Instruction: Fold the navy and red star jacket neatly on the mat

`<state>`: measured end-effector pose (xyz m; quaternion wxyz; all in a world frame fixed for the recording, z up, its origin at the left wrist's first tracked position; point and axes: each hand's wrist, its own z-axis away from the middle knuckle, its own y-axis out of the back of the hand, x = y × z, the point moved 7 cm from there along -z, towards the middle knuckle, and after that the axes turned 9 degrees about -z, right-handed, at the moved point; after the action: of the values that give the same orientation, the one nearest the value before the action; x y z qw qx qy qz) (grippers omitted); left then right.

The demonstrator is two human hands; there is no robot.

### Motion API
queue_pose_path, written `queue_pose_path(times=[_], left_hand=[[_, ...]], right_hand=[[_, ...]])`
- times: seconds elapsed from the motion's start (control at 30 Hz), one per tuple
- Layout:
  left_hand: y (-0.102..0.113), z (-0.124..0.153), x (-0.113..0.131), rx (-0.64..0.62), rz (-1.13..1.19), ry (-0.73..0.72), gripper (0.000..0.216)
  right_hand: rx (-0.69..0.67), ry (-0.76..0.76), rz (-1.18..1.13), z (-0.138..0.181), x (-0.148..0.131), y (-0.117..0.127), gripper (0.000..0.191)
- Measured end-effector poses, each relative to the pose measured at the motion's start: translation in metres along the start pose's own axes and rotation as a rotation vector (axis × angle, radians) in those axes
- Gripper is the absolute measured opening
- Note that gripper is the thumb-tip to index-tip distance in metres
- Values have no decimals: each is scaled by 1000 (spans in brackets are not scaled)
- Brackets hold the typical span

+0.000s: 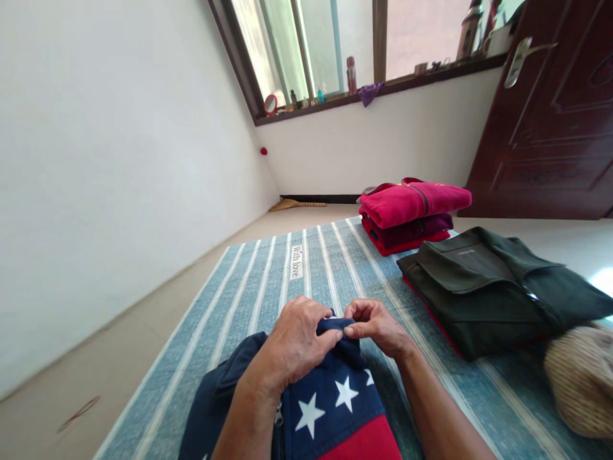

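Observation:
A navy and red zip-up jacket [330, 409] with white stars lies on the blue striped cloth [249, 275] right below me. My left hand [304, 338] pinches the navy fabric at the jacket's far edge between thumb and fingers. Close beside it, my right hand [378, 326] grips the same edge, its thumb and fingertips pressed together on the cloth. A zip pull shows near my left wrist. My forearms cover parts of the jacket, and its lower portion runs out of view.
To the right lies a folded dark green jacket [479, 287], with a beige knitted item [582, 383] near it. Folded pink and red clothes [414, 214] are stacked at the far edge. Beyond are a window sill [330, 99] with small items and a brown door [550, 128].

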<state>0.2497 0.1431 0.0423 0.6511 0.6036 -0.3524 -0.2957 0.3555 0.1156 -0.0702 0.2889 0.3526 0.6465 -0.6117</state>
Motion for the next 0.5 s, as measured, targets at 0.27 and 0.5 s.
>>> queue_pose_path(times=[0.27, 0.5], left_hand=[[-1, -2, 2, -22, 2, 38, 10], [-5, -1, -1, -19, 17, 61, 13]], right_hand=[[-47, 7, -28, 1, 3, -1, 28], [-77, -2, -6, 3, 2, -4, 24]])
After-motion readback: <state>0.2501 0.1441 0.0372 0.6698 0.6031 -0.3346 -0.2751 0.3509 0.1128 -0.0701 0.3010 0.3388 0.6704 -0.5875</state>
